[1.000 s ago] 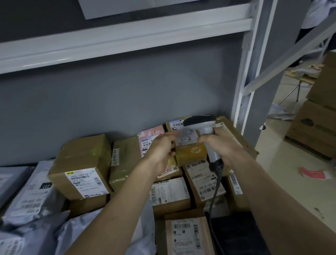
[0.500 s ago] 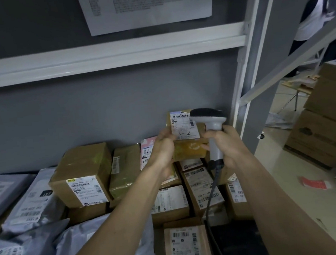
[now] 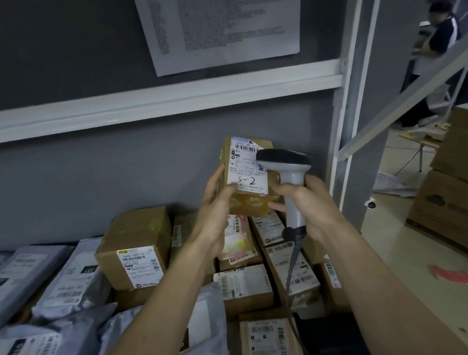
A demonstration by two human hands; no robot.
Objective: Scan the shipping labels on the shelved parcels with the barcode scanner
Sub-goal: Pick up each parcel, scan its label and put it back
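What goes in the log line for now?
left hand: holds small parcel raised | right hand: grips scanner at label

Overall: dim, cool indoor light; the grey wall (image 3: 91, 173) is dark and flat.
Light source: seems to come from the right; the floor (image 3: 402, 236) in the right of the frame is the brightest area.
Highlights: the white shelf rail (image 3: 147, 100) catches a pale sheen; mild glare on the tape of the held box (image 3: 250, 201).
Shadows: soft, deepest between the parcels at lower centre.
Sharpness: label (image 3: 247, 166) barcode readable, fine print smeared; wall sheet (image 3: 222, 19) text illegible.
Blur: the person (image 3: 435, 38) at upper right and the cartons (image 3: 462, 208) at right are soft.
Distortion: wide-angle bending; rail and upright lean toward the edges.
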